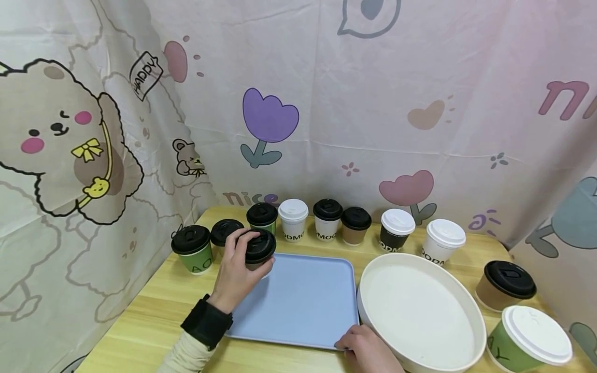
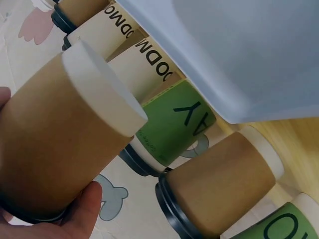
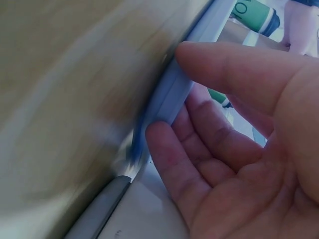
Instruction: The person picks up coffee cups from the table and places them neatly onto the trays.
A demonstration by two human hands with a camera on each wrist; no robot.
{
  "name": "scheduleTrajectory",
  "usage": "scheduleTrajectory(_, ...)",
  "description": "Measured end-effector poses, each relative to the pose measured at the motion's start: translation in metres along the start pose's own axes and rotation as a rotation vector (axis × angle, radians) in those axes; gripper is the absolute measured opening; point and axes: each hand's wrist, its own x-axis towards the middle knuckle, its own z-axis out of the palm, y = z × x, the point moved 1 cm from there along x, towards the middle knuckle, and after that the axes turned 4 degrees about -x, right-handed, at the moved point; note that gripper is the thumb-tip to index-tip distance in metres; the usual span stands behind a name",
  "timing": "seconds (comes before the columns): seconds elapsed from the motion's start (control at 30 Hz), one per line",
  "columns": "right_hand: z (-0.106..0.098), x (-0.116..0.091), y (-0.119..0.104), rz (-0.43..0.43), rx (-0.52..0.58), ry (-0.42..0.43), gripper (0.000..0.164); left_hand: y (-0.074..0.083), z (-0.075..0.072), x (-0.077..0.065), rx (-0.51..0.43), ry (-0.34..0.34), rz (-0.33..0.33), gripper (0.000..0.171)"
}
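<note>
My left hand (image 1: pixel 239 277) grips a brown paper cup (image 2: pixel 62 124) with a black lid by its lid end, over the left part of the blue tray (image 1: pixel 305 298). In the left wrist view, the cup's white base band shows clear of the table. Close behind that hand stand another black-lidded cup (image 1: pixel 225 231) and a green cup (image 1: pixel 262 215), partly hidden. My right hand (image 1: pixel 368 351) holds the tray's front right corner, with thumb and fingers at the rim (image 3: pixel 169 94) in the right wrist view.
A round white basin (image 1: pixel 422 311) adjoins the tray's right side. Along the back stand several lidded cups, among them a white one (image 1: pixel 294 220) and a black one (image 1: pixel 396 230). A green cup (image 1: pixel 193 251) is far left; a brown cup (image 1: pixel 503 285) and a white-lidded green cup (image 1: pixel 527 339) are right.
</note>
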Motion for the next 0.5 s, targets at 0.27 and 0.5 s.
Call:
scheduleTrajectory(0.27, 0.0005, -0.0005, 0.0014, 0.025, 0.021, -0.011, 0.020, -0.0060, 0.0006, -0.0042, 0.023, -0.053, -0.054, 0.066)
scheduleTrajectory(0.5, 0.0010, -0.0016, 0.0011, 0.010, 0.013, 0.023, 0.021, -0.0096, 0.0014, -0.0058, 0.046, -0.060, -0.050, 0.063)
